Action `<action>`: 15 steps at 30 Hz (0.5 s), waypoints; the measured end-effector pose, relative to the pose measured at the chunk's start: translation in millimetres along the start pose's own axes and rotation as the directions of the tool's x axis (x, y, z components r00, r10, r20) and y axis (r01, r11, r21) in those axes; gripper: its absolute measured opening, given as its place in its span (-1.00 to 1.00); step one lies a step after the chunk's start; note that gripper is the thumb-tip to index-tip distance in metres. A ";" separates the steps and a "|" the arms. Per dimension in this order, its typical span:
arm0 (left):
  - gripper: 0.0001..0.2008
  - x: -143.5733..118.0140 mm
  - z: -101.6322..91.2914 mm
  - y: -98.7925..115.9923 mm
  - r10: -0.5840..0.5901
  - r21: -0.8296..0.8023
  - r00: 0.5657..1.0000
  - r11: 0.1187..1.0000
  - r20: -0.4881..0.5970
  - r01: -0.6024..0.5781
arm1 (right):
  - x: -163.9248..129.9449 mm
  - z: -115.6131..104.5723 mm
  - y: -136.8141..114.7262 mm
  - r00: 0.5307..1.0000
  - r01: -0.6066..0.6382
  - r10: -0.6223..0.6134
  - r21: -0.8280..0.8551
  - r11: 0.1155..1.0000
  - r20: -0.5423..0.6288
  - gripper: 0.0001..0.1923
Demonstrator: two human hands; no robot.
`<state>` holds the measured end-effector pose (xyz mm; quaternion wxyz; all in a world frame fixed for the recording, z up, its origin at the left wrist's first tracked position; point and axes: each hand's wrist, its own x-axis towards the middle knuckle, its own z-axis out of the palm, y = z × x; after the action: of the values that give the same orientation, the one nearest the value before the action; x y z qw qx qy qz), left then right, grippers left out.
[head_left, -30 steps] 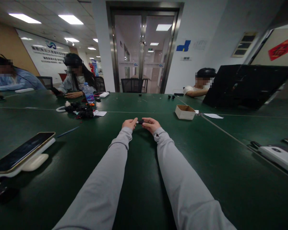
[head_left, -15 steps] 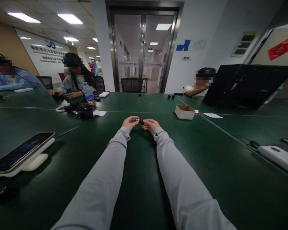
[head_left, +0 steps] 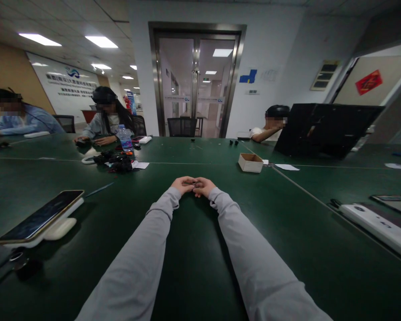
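My left hand (head_left: 182, 184) and my right hand (head_left: 203, 186) meet at arm's length over the dark green table (head_left: 194, 267). Their fingertips press together around a small dark part (head_left: 194, 183), which is mostly hidden between the fingers. Both arms are in grey sleeves. A small open cardboard box (head_left: 250, 162) sits to the right beyond my hands. A pile of small black parts (head_left: 116, 161) lies to the left beyond them.
A phone (head_left: 42, 216) rests on a white stand at the near left. A white device (head_left: 377, 224) lies at the right. A water bottle (head_left: 124, 137), a black case (head_left: 324, 129) and three seated people are at the far side. Glass doors stand behind.
My hands have closed together, so the dark part that showed between them is now almost covered. The view has tilted up slightly, shifting everything lower in the picture.
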<state>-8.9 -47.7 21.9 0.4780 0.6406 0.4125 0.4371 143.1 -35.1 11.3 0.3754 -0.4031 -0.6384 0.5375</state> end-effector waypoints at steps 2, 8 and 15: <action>-0.71 -9.4 3.5 5.7 0.020 0.097 1.000 0.995 -0.010 -0.019 | -11.6 3.2 -3.8 1.000 0.011 -0.011 -0.008 1.000 0.016 -0.55; -0.77 -56.5 25.3 24.9 0.089 0.376 0.994 0.921 0.062 -0.106 | -73.6 14.1 -13.6 0.998 0.009 -0.008 -0.030 1.000 0.056 -0.47; -0.43 -147.0 24.3 63.3 -0.029 0.673 0.887 0.663 0.461 -0.329 | -181.4 -5.5 -26.8 0.983 -0.113 0.101 0.074 0.991 0.154 -0.46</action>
<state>-19.6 -205.8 55.3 0.2199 0.8907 0.3797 0.1189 216.4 -202.2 30.2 0.3131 -0.3793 -0.6196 0.6117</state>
